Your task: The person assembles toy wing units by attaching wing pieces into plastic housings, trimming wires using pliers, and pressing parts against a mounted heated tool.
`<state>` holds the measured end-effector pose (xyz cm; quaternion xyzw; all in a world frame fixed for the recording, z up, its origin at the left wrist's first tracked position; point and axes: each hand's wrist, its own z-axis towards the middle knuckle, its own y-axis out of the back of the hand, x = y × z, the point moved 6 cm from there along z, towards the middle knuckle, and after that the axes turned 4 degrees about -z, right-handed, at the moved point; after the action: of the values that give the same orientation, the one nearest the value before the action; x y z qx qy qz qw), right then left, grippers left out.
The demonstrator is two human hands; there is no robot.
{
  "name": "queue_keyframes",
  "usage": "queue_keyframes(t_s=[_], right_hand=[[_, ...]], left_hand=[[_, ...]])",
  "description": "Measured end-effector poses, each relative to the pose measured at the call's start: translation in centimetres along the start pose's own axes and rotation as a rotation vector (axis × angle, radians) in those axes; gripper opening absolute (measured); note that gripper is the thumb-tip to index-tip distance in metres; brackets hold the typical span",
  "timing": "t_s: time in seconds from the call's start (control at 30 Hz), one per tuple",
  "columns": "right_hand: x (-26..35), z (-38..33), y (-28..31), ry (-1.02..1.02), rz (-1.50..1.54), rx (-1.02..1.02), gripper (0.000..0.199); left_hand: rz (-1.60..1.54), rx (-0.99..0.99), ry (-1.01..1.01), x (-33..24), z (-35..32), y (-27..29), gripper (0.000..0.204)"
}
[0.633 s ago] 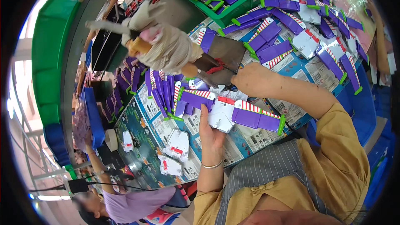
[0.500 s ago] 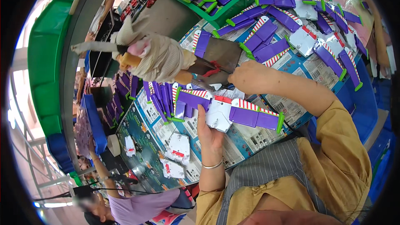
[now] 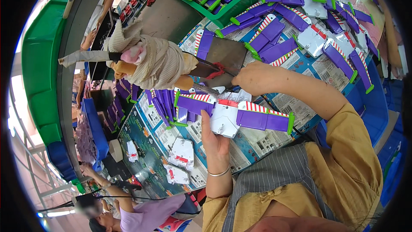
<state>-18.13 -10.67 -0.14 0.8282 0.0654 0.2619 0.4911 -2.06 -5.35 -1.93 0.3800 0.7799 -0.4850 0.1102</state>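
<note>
A table (image 3: 151,152) covered in printed sheets fills the middle of the frame. Its near edge slants from the lower centre up to the right, passing close to the striped apron (image 3: 274,169). A large green tray (image 3: 40,66) stands along the upper left, and a blue bin (image 3: 380,120) sits beyond the table's right edge. A green bin (image 3: 235,9) full of purple wings takes the upper middle. Below and right of it, loose winged parts (image 3: 268,36) overlap up to the upper right, crowding the side beyond the right forearm. A person in a lilac shirt (image 3: 148,215) is at the lower left.

A cloth-wrapped tool (image 3: 159,64) spans the upper left of centre, its dark rods pointing toward the right hand (image 3: 255,78). The widest stretch of visible sheeting lies at left of centre, between the left hand (image 3: 216,144) and the table's left edge, broken by a few white pieces (image 3: 182,149). A narrower strip shows between the held part and the near edge.

The held toy part (image 3: 225,119), a white middle with a purple wing on each side, lies at the centre. The left hand holds it from below, thumb over the left wing's inner end. The right hand is curled just above the part; whether it grips anything cannot be told. A tape roll (image 3: 115,150) rests at the left.
</note>
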Motion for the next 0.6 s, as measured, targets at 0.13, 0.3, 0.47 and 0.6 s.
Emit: queue_keyframes(t_s=[0.13,0.3,0.47,0.6], right_hand=[[-0.13,-0.05,-0.23,-0.008,0.005,-0.005,0.033],[-0.22,0.05,-0.3,0.04,0.038,-0.119,0.027],[-0.33,0.18,-0.33,0.038,0.038,-0.112,0.027],[-0.25,0.07,0.05,0.032,0.032,-0.095,0.028]], left_hand=[[-0.025,-0.043,-0.012,0.03,0.18,0.51,0.039],[-0.035,-0.052,-0.014,0.04,0.01,0.28,0.038],[-0.028,-0.048,-0.008,-0.06,-0.24,-0.17,0.038],[-0.05,-0.061,-0.017,-0.04,0.01,-0.14,0.036]])
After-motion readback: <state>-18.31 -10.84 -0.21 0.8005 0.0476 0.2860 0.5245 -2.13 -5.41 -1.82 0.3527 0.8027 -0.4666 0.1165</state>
